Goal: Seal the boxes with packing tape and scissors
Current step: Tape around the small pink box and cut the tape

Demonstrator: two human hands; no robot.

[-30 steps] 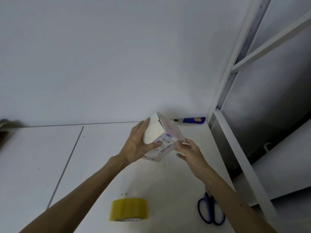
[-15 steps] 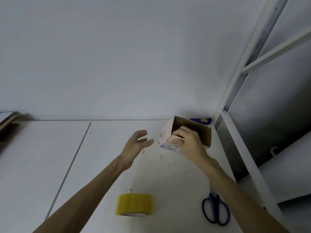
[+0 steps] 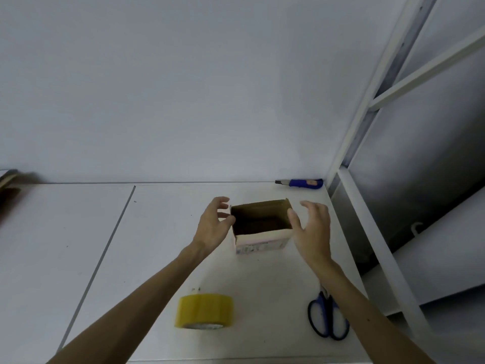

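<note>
A small cardboard box [image 3: 262, 241] stands upright on the white table [image 3: 157, 245] with its top open and its brown inside showing. My left hand [image 3: 214, 224] hovers at the box's left side with loosely curved fingers, its fingertips near the rim. My right hand [image 3: 312, 228] is spread open at the box's right side, the thumb close to the right wall. Neither hand grips anything. A yellow roll of packing tape [image 3: 204, 311] stands near the front edge. Blue-handled scissors [image 3: 326, 317] lie at the front right, partly hidden under my right forearm.
A blue utility knife [image 3: 301, 183] lies at the table's back right corner by the wall. A white metal shelf frame [image 3: 367, 206] rises just right of the table. A dark blurred object [image 3: 9, 185] shows at the far left edge.
The box was tilted in both hands, then carried by my right hand alone. Now it stands on the table, top open, with both hands released and beside it.
</note>
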